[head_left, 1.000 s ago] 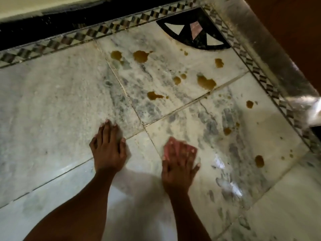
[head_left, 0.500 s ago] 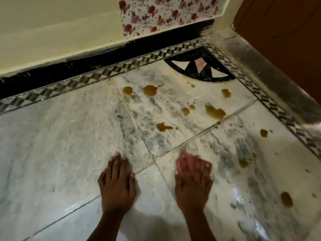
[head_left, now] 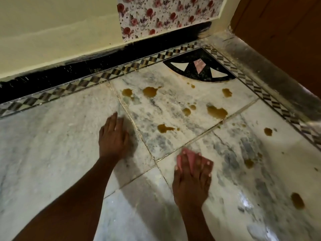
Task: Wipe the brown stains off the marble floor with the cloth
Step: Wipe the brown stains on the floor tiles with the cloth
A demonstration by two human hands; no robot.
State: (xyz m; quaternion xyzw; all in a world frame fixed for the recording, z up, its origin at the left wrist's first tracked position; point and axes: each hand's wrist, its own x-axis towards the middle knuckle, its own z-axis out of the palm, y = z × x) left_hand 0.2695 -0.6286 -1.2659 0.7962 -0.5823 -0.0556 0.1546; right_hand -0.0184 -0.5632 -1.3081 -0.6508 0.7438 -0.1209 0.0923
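Note:
Several brown stains mark the white marble floor (head_left: 52, 145): one stain (head_left: 164, 128) lies just ahead of my hands, a larger one (head_left: 217, 112) farther right, another (head_left: 150, 91) near the border. My right hand (head_left: 191, 181) presses a pink cloth (head_left: 188, 156) flat on the floor with straight fingers; only the cloth's front edge shows past the fingertips. My left hand (head_left: 113, 136) rests flat on the marble to the left of a tile joint, fingers straight, holding nothing.
A black skirting and cream wall (head_left: 52, 40) run along the far side, with a flowered panel (head_left: 165, 14) above. A checked inlay border (head_left: 104, 75) and a black corner inlay (head_left: 199, 68) edge the floor. A grey sill and a brown door (head_left: 286, 32) stand at right.
My left hand has slid forward on the marble, toward the border. My right hand with the cloth stays pressed near the tile joint. The view has tilted up, showing more wall.

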